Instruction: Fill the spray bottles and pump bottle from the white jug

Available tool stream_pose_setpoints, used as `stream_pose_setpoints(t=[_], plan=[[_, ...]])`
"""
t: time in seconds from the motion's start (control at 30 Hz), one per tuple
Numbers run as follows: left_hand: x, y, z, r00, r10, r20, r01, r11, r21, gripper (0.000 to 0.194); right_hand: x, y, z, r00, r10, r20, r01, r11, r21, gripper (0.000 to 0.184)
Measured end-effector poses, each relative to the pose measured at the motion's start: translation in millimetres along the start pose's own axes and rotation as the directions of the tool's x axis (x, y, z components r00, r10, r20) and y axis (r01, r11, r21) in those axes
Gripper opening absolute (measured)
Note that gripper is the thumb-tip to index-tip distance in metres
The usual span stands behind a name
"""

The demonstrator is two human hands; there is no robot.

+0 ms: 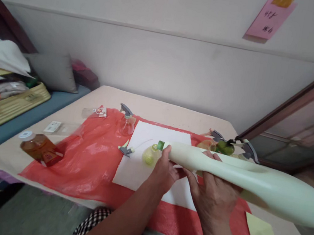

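Observation:
A pale green watering can (pixel 275 188) with a long spout is tilted nearly level across the right side of the head view. Near the spout's tip, my left hand (pixel 165 171) is closed around it. Farther back, my right hand (pixel 216 192) grips it from below, fingers wrapped over the top. The green spout tip (pixel 160 145) is at the mouth of a clear spray bottle (pixel 149 157) holding yellow-green liquid; I cannot tell whether they touch. That bottle stands on a white sheet (pixel 129 176). Left of it lies a detached spray trigger head (pixel 125 151) with its thin tube.
A red cloth (pixel 92 159) covers part of the table. Another spray bottle (pixel 126 125) stands behind. More spray bottles and a green fruit (pixel 225 147) are at the back right, partly hidden. A bottle of amber liquid (pixel 41 148) is left; yellow paper (pixel 262 230) lies right.

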State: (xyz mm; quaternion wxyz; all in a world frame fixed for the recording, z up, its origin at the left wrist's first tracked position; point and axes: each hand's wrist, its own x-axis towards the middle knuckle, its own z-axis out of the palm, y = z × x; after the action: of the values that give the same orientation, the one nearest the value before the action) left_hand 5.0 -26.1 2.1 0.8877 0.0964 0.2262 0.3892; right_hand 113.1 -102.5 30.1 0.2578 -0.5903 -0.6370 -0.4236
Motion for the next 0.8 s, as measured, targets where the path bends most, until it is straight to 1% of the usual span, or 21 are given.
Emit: stream_pose_setpoints(t=[0.3,0.53,0.67,0.8], plan=[[0.4,-0.9,0.7,1.000,0.006,0.002,-0.006,1.000,-0.004,0.050,0.9,1.5,-1.3,1.000,-0.009,-0.001,0.009,1.000,-0.006,0.061],[1.9,-2.0,-1.8,1.000,0.009,0.025,-0.009,1.000,-0.001,0.051,1.1,1.3,-0.9,1.000,-0.006,0.012,0.006,1.000,-0.005,0.064],[3.1,-2.1,-2.1,1.000,-0.006,0.020,0.006,1.000,-0.010,0.051,1.5,0.9,-1.9,1.000,-0.011,0.017,0.012,1.000,-0.012,0.065],[1.8,-1.6,-0.7,1.000,-0.002,0.011,0.002,1.000,-0.003,0.050,3.7,0.5,-3.1,1.000,-0.015,0.007,0.015,1.000,-0.017,0.063]])
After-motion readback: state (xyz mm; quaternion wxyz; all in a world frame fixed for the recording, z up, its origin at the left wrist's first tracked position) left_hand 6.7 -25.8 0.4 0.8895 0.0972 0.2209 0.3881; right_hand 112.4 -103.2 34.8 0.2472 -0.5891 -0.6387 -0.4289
